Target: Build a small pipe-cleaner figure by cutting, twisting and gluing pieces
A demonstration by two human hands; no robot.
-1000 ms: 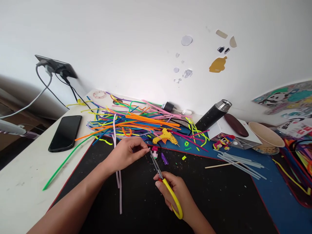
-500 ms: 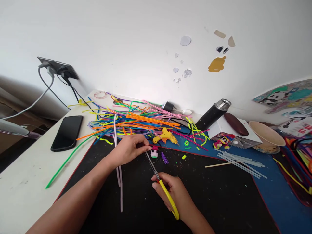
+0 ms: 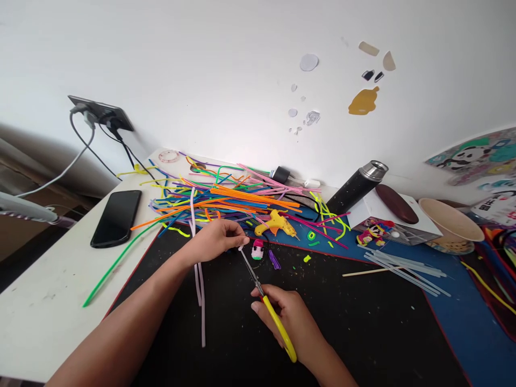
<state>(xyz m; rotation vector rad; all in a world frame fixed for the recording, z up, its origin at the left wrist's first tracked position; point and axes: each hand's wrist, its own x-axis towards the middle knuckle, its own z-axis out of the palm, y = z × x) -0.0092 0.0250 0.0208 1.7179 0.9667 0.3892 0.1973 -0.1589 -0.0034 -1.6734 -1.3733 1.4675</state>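
on the black mat (image 3: 363, 333) of the table (image 3: 48, 301), right hand (image 3: 300, 325) grips yellow-handled scissors (image 3: 266, 302); slim grey blades nearly closed, tips at a pale stub (image 3: 241, 248), possibly pipe cleaner, pinched by left hand (image 3: 217, 239).

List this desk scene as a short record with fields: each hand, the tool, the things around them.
left hand: fingers pinched on the end of a pale pipe cleaner, above the black mat
right hand: grips the yellow-handled scissors
scissors: blades point up at the pinched end, tips meeting it
beside the tips: small pink-and-green figure, purple scrap
behind: pile of coloured pipe cleaners, yellow glue gun, black flask
left of mat: black phone, flat on the white table
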